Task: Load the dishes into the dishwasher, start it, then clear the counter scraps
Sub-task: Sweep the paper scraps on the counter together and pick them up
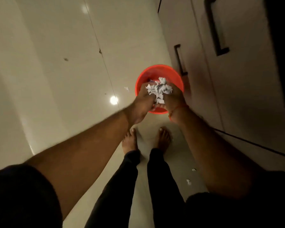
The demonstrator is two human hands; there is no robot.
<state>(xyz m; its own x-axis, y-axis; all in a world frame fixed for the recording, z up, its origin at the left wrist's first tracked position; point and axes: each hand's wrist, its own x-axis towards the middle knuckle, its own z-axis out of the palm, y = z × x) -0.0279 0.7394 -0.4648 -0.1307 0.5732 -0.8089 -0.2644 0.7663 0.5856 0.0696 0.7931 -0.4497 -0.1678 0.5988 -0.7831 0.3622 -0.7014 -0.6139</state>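
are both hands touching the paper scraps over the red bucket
Touching. The head view shows the left hand and right hand pressed together around the paper scraps, fingers curled against the wad, above the red bucket.

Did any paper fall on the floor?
Yes. One scrap lies left of the red bucket, and two more lie by the right leg. The rest is bunched in both hands over the bucket.

Crumpled white paper scraps (159, 89); glossy floor tiles (56, 63); smooth orange bucket (155, 71)
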